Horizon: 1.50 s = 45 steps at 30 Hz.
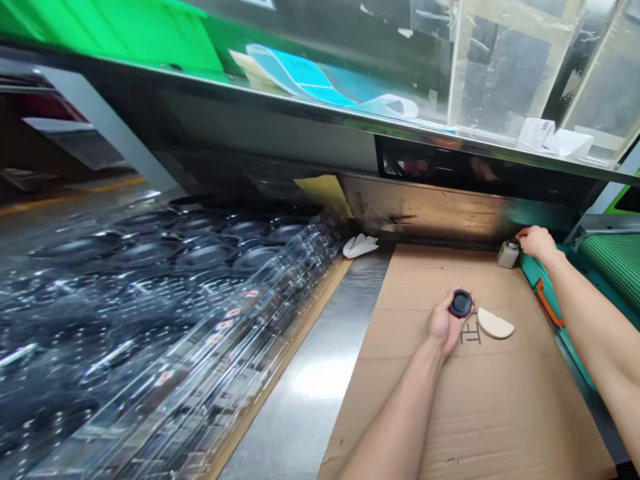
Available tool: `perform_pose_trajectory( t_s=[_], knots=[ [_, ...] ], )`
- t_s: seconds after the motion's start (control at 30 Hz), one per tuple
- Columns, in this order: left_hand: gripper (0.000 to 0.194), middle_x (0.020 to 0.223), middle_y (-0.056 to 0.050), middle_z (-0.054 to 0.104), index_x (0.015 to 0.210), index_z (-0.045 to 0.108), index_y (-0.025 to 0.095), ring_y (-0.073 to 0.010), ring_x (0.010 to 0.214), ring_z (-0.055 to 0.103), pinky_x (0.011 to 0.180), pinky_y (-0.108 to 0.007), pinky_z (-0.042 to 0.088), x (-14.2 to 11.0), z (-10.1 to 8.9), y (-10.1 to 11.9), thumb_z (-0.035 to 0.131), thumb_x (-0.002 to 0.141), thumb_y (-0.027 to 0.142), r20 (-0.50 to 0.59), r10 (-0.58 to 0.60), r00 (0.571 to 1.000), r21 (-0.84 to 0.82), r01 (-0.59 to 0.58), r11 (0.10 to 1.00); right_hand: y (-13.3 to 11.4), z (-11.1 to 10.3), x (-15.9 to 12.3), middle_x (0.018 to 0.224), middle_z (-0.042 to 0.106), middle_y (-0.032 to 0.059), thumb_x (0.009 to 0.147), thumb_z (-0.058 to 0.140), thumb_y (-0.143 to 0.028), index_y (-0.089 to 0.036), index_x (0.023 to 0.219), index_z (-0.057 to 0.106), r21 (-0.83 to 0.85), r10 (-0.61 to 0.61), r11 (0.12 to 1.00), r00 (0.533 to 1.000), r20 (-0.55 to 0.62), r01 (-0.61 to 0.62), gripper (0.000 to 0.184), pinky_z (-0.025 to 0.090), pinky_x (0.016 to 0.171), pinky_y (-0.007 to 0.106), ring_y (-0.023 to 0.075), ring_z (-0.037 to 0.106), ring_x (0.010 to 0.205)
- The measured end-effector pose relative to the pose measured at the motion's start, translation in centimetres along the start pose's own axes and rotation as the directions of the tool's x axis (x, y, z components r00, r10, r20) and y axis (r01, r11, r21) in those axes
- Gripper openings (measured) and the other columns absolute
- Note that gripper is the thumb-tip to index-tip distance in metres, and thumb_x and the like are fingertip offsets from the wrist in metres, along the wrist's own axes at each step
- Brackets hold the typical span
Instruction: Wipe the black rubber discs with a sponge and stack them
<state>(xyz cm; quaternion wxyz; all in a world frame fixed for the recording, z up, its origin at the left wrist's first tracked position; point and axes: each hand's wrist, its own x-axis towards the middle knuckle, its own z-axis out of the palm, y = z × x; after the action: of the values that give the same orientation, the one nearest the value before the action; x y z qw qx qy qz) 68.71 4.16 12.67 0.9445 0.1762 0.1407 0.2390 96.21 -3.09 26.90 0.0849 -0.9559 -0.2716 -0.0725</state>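
My left hand [445, 323] is closed around the edge of a small black rounded part with a shallow dished middle [461, 303], held above the cardboard sheet [430, 413]. Just to its right, a cream half-round pad [495, 324] lies flat. At the far right corner, my right hand [537, 241] has its fingers curled at the top of a small squat bottle [508, 254] with a pale label. What those fingertips grip is hidden. The bottle stands upright on the cardboard.
Black round-welled trays [150, 253] with clear plastic edges fill the left, blurred. A crumpled white cloth-like item [360, 246] lies at the back. To the right are a teal case with an orange handle [549, 303] and a green belt [613, 260]. A ledge overhangs behind.
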Motion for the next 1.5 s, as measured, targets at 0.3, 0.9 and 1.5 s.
perform_pose_trajectory(
  t_s=[0.3,0.9,1.5],
  knots=[
    [0.019,0.106,-0.016,0.071,0.103,0.063,0.013,-0.0231,0.091,0.071,0.079,-0.035,0.055,-0.2,0.4,0.5,0.052,0.096,0.027,-0.021,-0.026,0.999,-0.021,0.025,0.999,-1.3,-1.2,-2.2,0.120,0.072,0.0111,0.093,0.056,-0.031,-0.027,0.120,0.075,0.129,-0.012,0.991,0.989,-0.148,0.031,0.034,0.049,0.090,0.037,0.0279,0.066,0.109],
    [0.020,0.100,-0.015,0.074,0.098,0.067,0.012,-0.0245,0.102,0.070,0.094,-0.039,0.052,0.1,-0.4,-0.7,0.063,0.094,0.032,-0.015,0.126,0.992,0.185,-0.121,0.975,-6.6,7.7,-21.4,0.112,0.065,0.0127,0.105,0.036,-0.030,-0.023,0.130,0.063,-0.019,-0.522,0.849,0.844,0.123,0.528,0.038,0.042,0.077,0.030,0.0241,0.060,0.099],
    [0.036,0.094,-0.008,0.073,0.103,0.068,0.016,-0.0205,0.088,0.069,0.077,-0.032,0.053,0.2,-0.5,-2.1,0.074,0.083,0.046,-0.068,0.209,0.975,0.283,-0.182,0.942,-6.3,9.4,-20.2,0.102,0.067,0.0071,0.101,0.041,-0.027,-0.021,0.098,0.064,0.113,-0.512,0.852,0.858,-0.031,0.512,0.023,0.036,0.068,0.029,0.0201,0.061,0.086]
  ],
)
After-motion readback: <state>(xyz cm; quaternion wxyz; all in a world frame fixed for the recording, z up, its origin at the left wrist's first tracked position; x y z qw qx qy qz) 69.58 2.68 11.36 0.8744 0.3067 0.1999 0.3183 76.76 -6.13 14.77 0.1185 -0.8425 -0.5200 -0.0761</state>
